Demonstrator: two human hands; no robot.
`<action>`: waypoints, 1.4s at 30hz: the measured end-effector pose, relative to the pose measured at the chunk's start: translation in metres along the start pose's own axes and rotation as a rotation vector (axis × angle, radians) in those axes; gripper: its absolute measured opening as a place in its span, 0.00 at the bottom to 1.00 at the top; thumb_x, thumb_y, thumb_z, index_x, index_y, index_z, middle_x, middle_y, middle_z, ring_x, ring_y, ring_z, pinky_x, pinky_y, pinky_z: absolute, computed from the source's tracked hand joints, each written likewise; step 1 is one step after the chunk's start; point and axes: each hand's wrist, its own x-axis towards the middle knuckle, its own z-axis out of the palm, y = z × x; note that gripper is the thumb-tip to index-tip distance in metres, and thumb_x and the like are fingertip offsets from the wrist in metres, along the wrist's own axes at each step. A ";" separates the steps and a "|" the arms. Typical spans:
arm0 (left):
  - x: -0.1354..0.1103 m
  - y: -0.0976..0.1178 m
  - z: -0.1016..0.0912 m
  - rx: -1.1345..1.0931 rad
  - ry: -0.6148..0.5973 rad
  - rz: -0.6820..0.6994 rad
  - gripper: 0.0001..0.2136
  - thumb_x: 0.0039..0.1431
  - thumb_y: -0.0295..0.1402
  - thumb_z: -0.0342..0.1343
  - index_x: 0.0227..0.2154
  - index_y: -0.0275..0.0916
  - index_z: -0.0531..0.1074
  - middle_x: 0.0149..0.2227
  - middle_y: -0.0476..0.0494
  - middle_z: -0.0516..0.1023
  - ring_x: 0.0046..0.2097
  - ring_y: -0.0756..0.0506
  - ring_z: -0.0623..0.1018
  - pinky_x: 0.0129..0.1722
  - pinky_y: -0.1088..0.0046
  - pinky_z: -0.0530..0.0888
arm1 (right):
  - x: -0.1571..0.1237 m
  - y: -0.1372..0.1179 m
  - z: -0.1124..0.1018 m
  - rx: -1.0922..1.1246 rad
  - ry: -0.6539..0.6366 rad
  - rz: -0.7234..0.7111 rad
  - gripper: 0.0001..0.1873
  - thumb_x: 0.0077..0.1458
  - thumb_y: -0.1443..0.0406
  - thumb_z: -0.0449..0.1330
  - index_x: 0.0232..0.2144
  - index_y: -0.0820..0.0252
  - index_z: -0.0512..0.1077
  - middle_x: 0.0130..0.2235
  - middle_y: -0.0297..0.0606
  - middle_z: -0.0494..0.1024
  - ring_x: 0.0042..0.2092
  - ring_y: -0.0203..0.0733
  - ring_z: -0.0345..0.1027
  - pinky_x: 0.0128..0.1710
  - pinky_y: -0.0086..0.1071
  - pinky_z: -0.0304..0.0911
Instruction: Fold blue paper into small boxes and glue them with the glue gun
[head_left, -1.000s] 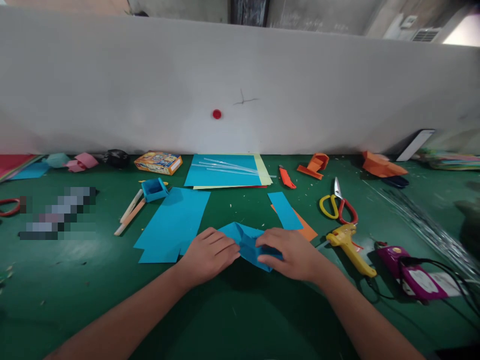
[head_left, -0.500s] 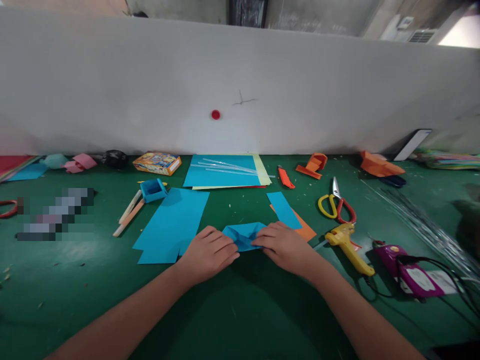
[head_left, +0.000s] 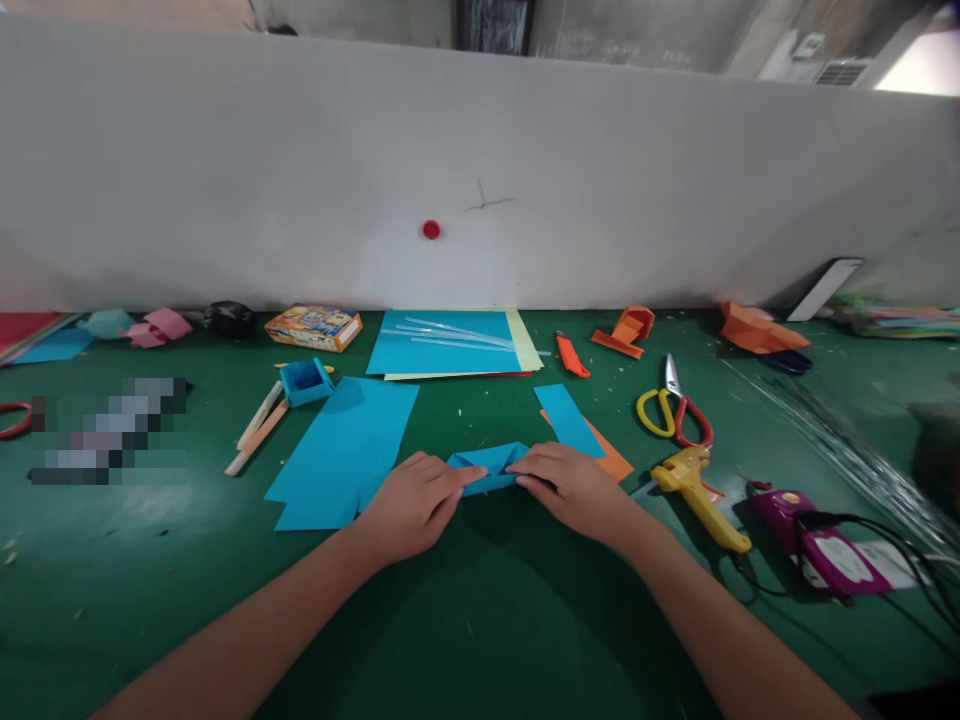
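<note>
"While the right hand (head_left: 577,497) pinched the paper (head_left: 491,483) left of the gun (head_left: 705,505), what was the risk?"
"Buckling, perhaps, if the left hand (head_left: 416,503) touching it overpressed; whether that one clamped, I couldn't tell."

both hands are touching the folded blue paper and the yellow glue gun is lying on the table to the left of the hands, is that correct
Not quite: the head view shows the yellow glue gun lying on the table to the right of the hands, not the left. The left hand and right hand are both touching the folded blue paper, as you say.
</note>
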 end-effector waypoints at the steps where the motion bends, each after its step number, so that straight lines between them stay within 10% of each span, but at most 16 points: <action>1: 0.000 0.000 0.000 -0.006 -0.001 -0.014 0.16 0.71 0.31 0.44 0.58 0.42 0.68 0.41 0.42 0.80 0.41 0.43 0.76 0.38 0.65 0.69 | 0.000 0.001 0.001 -0.001 0.000 0.008 0.12 0.68 0.63 0.55 0.49 0.53 0.75 0.48 0.40 0.80 0.50 0.47 0.72 0.50 0.42 0.68; 13: 0.001 -0.001 0.002 -0.001 -0.025 -0.231 0.17 0.69 0.34 0.47 0.58 0.44 0.68 0.43 0.41 0.79 0.41 0.41 0.76 0.39 0.64 0.71 | 0.004 0.017 0.010 0.019 0.039 0.216 0.16 0.67 0.59 0.55 0.54 0.48 0.73 0.54 0.36 0.79 0.52 0.50 0.74 0.48 0.44 0.72; 23: 0.001 0.001 -0.004 -0.079 -0.030 -0.144 0.20 0.65 0.31 0.52 0.59 0.43 0.66 0.47 0.41 0.77 0.45 0.41 0.74 0.44 0.62 0.70 | 0.001 0.022 0.000 0.061 -0.076 0.144 0.16 0.63 0.61 0.60 0.53 0.46 0.74 0.49 0.38 0.80 0.48 0.49 0.73 0.46 0.43 0.70; 30: -0.002 -0.003 0.003 -0.001 -0.019 0.015 0.08 0.61 0.26 0.55 0.40 0.41 0.77 0.40 0.44 0.81 0.44 0.42 0.77 0.42 0.62 0.70 | -0.003 0.032 -0.013 0.167 -0.126 -0.053 0.10 0.57 0.72 0.62 0.38 0.53 0.79 0.42 0.37 0.81 0.48 0.45 0.71 0.49 0.40 0.67; 42: -0.002 0.006 0.002 0.151 0.008 0.007 0.10 0.63 0.33 0.56 0.44 0.43 0.79 0.41 0.42 0.80 0.45 0.40 0.78 0.44 0.58 0.72 | -0.005 0.015 -0.016 -0.033 -0.183 -0.073 0.17 0.59 0.63 0.65 0.51 0.47 0.76 0.49 0.39 0.78 0.51 0.49 0.70 0.52 0.43 0.64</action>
